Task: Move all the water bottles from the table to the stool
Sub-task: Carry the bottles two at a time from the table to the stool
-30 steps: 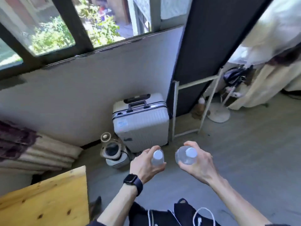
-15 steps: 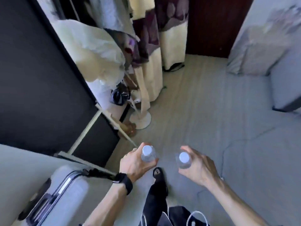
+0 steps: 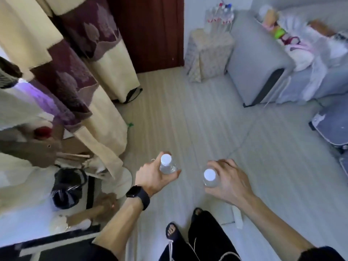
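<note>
My left hand (image 3: 152, 178), with a black watch on the wrist, is shut on a clear water bottle (image 3: 166, 164) with a white cap, held upright. My right hand (image 3: 228, 180) grips a second clear water bottle (image 3: 210, 178), seen cap-first from above. Both are held in front of me above the floor. At the far end of the room stands a stool (image 3: 209, 53) draped in a pale patterned cloth, with several bottles (image 3: 220, 17) with coloured caps standing on it. The table is out of view.
Cream-and-maroon curtains (image 3: 82, 76) hang on the left over a pile of bags and clutter (image 3: 66, 187). A dark red door (image 3: 150, 31) is behind the stool. A grey bed (image 3: 263, 59) with bedding fills the right. Pale floor (image 3: 188, 119) runs ahead to the stool.
The view has swung right, from the window and suitcase across the curtains to the door, stool and bed. Both hands keep hold of their bottles.
</note>
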Demonstrator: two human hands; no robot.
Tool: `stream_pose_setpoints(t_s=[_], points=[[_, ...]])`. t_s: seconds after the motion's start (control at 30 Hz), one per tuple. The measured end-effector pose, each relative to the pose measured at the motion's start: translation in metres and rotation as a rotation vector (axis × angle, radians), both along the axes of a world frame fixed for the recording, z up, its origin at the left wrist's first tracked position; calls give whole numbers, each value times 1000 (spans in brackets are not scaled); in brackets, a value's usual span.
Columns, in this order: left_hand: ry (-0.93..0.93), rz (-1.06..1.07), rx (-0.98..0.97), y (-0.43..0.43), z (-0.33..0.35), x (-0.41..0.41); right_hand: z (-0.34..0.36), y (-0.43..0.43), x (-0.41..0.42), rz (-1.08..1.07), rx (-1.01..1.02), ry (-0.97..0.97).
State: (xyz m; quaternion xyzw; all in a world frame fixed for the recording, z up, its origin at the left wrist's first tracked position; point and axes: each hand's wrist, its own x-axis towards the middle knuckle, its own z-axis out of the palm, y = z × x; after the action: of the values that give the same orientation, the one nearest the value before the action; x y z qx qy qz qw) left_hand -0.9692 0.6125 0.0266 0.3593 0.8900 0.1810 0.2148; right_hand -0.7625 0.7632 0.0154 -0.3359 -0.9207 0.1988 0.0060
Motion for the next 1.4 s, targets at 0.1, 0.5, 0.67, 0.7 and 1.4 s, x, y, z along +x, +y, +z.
stream_pose_setpoints(t_s=[0.1, 0.5, 0.67, 0.7, 1.4], points=[[-7, -80, -30, 55, -3, -30, -4, 38, -28, -86, -45, -4], [-11, -92, -107, 280, -15, -136, -10, 262, -146, -25, -139, -86], [-3, -109, -95, 359, -20, -179, -7, 349, -197, -23, -140, -68], [-13, -111, -92, 375, -21, -189, -8, 366, -208, -30, -138, -62], [-79, -354, -72, 812, -34, -416, -12, 741, -402, -392, -257, 51]])
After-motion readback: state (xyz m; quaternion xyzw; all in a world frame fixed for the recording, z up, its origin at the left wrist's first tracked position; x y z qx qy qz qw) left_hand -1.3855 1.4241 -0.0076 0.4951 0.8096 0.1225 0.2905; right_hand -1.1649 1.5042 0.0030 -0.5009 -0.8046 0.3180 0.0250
